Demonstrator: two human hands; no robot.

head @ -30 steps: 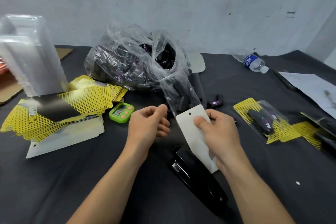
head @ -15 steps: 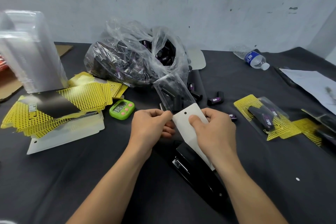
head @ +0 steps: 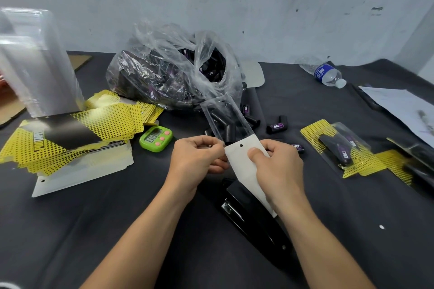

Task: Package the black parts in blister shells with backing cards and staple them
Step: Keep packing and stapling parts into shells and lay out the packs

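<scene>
— What is held just above the stapler (head: 253, 216)?
— A white card (head: 242, 166) is gripped by the right hand (head: 278, 166); the thumb is pressed on its face and the fingers are curled behind; a clear shell (head: 223, 115) is seen standing up from its top edge.
— And the left hand (head: 197, 159)?
— Its fingers are curled; the shell's lower corner is pinched beside the card.
— Where are the black parts (head: 277, 124)?
— Loose ones are scattered beyond the stapler; a bag (head: 169, 77) of them is set farther beyond; whether one lies inside the shell cannot be told; finished packs (head: 340, 148) are laid to the stapler's right.
</scene>
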